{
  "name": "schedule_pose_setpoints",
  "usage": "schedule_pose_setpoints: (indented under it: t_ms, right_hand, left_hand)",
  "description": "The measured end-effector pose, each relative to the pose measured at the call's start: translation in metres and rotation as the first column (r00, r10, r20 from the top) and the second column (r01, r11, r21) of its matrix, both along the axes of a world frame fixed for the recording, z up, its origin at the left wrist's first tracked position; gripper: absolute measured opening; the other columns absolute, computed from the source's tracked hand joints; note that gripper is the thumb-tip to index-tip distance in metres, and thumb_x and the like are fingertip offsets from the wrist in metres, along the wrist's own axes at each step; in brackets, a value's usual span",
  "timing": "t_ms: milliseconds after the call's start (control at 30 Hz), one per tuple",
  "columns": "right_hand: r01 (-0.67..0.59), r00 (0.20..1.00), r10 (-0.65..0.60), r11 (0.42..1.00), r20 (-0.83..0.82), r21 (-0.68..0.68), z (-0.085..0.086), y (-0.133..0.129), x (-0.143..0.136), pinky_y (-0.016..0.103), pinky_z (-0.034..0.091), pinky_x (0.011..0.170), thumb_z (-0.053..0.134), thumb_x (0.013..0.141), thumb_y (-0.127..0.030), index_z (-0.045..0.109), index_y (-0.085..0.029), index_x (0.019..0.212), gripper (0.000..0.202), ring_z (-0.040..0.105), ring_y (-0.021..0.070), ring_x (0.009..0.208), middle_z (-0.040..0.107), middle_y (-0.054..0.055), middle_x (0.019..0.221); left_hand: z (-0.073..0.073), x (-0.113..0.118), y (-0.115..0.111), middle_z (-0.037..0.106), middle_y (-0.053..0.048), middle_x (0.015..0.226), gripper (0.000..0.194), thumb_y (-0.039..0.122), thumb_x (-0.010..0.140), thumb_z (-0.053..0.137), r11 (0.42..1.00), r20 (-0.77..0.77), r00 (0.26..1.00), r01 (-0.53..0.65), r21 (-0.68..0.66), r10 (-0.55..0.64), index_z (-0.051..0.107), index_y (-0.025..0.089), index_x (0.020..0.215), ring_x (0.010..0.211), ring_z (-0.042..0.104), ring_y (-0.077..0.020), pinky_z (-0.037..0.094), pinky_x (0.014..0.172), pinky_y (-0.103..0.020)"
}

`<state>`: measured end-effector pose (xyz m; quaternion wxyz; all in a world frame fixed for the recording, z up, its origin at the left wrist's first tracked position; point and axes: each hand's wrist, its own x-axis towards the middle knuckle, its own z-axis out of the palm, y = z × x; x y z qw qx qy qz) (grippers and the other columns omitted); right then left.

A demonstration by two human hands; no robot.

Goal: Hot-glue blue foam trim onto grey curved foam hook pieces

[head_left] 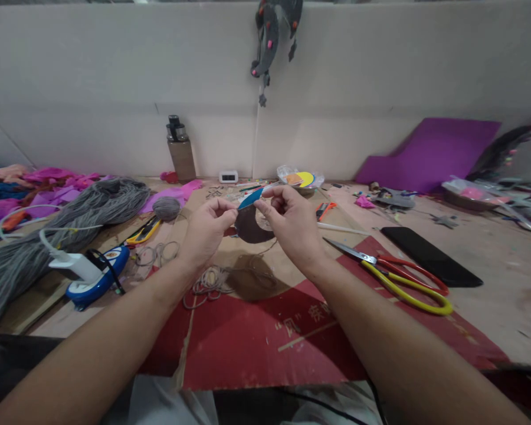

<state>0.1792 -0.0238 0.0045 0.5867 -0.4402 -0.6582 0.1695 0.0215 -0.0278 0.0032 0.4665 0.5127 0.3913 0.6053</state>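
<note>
A small blue pointed piece (250, 199) is stretched between my two hands above the cardboard. My left hand (209, 227) pinches its left end between thumb and fingertips. The other end is in the closed fingertips of my right hand (287, 221). Just below the blue piece hangs a dark brown crescent-shaped piece (253, 232), between the hands; its upper part is partly hidden by the fingers. Loose grey yarn (210, 283) lies on the red and brown cardboard (248, 348) under my hands, and a thin strand runs up near the dark piece.
Red and yellow scissors (393, 268) lie right of my hands, beside a black phone (429, 254). At left are a blue power strip (98, 277), a yellow cutter (144, 231) and grey yarn skeins (101, 206). A brown bottle (181, 153) stands against the white wall.
</note>
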Motion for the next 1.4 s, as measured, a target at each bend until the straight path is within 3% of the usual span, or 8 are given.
schedule_pose_setpoints:
  t_ms: [333,467,700,833,967,1133,1300,1400]
  right_hand:
    - [-0.26,0.958,0.235,0.953,-0.165,-0.152,0.003,0.008,0.003,0.027,0.031,0.057,0.064,0.08,-0.036,0.06,-0.018,0.067,0.022,0.037,0.0093,0.058,0.046,-0.004,0.061]
    - [-0.287,0.948,0.248,0.937,-0.199,-0.197,0.001,0.01,0.003,0.026,0.026,0.053,0.063,0.078,-0.038,0.054,-0.019,0.065,0.025,0.031,0.0082,0.054,0.04,-0.006,0.058]
    - [-0.275,0.951,0.237,0.942,-0.196,-0.195,0.001,0.01,0.001,0.025,0.025,0.051,0.061,0.078,-0.037,0.051,-0.02,0.065,0.024,0.03,0.0079,0.053,0.037,-0.006,0.058]
    - [-0.21,0.966,0.179,0.964,-0.188,-0.162,-0.002,0.013,0.002,0.025,0.025,0.052,0.061,0.078,-0.038,0.051,-0.02,0.065,0.025,0.03,0.0084,0.054,0.037,-0.006,0.058]
    - [-0.174,0.969,0.142,0.973,-0.204,-0.152,-0.005,0.016,0.003,0.025,0.026,0.052,0.061,0.079,-0.039,0.051,-0.02,0.065,0.026,0.03,0.0085,0.054,0.035,-0.006,0.058]
    - [-0.182,0.969,0.157,0.976,-0.19,-0.12,-0.005,0.014,0.0,0.026,0.026,0.054,0.061,0.081,-0.036,0.052,-0.019,0.065,0.024,0.029,0.0086,0.055,0.034,-0.007,0.058]
    - [-0.17,0.976,0.152,0.98,-0.155,-0.107,-0.003,0.006,-0.004,0.026,0.029,0.056,0.059,0.082,-0.033,0.051,-0.019,0.064,0.024,0.032,0.009,0.057,0.041,-0.005,0.059]
    - [-0.18,0.977,0.163,0.976,-0.141,-0.122,-0.002,0.004,-0.005,0.026,0.031,0.057,0.059,0.082,-0.034,0.053,-0.019,0.063,0.025,0.035,0.0095,0.058,0.045,-0.004,0.059]
  left_hand:
    - [0.003,-0.006,0.004,0.056,0.004,0.066,0.019,0.026,0.064,0.073,0.992,0.002,0.994,0.108,-0.06,-0.108,0.058,0.017,0.071,0.058,0.053,-0.0091,0.05,0.058,-0.025]
    - [0.008,-0.007,0.005,0.057,0.002,0.066,0.015,0.025,0.063,0.073,0.991,-0.062,0.99,0.119,-0.066,-0.123,0.061,0.016,0.066,0.061,0.052,-0.0091,0.048,0.06,-0.023]
    - [0.01,-0.011,0.006,0.056,0.001,0.065,0.012,0.027,0.066,0.073,0.989,-0.137,0.983,0.106,-0.1,-0.119,0.067,0.016,0.07,0.051,0.042,-0.0058,0.029,0.04,-0.016]
    - [0.012,-0.009,0.002,0.061,-0.001,0.072,0.018,0.028,0.066,0.075,0.976,-0.069,0.984,0.151,-0.154,-0.163,0.068,0.016,0.077,0.057,0.051,-0.0083,0.039,0.04,-0.016]
    - [0.012,-0.007,0.001,0.065,-0.003,0.079,0.018,0.023,0.071,0.071,0.944,0.076,0.961,0.277,-0.18,-0.267,0.067,0.016,0.087,0.065,0.061,-0.0123,0.06,0.061,-0.031]
    - [0.01,-0.008,0.002,0.063,-0.001,0.078,0.022,0.022,0.073,0.071,0.939,0.117,0.953,0.296,-0.174,-0.278,0.068,0.016,0.094,0.06,0.058,-0.0105,0.063,0.061,-0.036]
    - [0.008,-0.005,0.002,0.053,0.004,0.063,0.015,0.023,0.071,0.075,0.957,0.105,0.967,0.245,-0.152,-0.231,0.068,0.015,0.082,0.048,0.044,-0.0044,0.062,0.059,-0.031]
    - [0.007,-0.002,0.002,0.06,0.001,0.067,0.011,0.02,0.071,0.074,0.966,0.135,0.973,0.205,-0.156,-0.185,0.067,0.014,0.076,0.056,0.054,-0.0072,0.061,0.062,-0.029]
